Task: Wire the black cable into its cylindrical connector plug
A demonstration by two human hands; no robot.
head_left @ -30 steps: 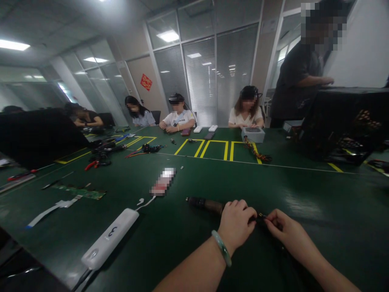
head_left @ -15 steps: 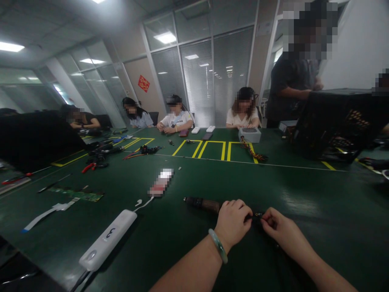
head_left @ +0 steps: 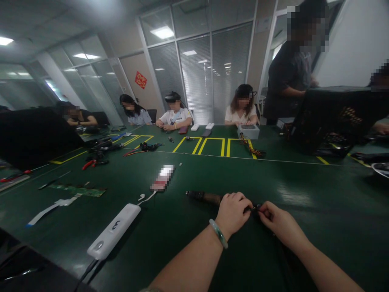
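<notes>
A dark tubular tool (head_left: 209, 197) with a brown barrel and a short metal tip, which looks like an electric screwdriver, lies on the green table with its tip to the left. My left hand (head_left: 234, 211), a jade-coloured bangle on its wrist, is closed around the tool's rear part and hides it. Just to the right, my right hand (head_left: 273, 217) pinches at the thin dark wires (head_left: 255, 207) by the tool's back end. Exactly what sits between those fingertips is too small to make out. A black cable (head_left: 281, 255) runs down toward me beneath my right wrist.
To the left are a white power bank (head_left: 115, 231) marked 3, a phone (head_left: 163, 178) on its cord, a green circuit board (head_left: 82, 190) and red-handled pliers (head_left: 89, 164). A grey power supply (head_left: 248, 132) and black computer case (head_left: 330, 121) stand farther back. Several people sit or stand beyond.
The view has shifted slightly. My right fingertips have come a little closer to my left hand at the tool's back end. My left hand keeps its hold.
</notes>
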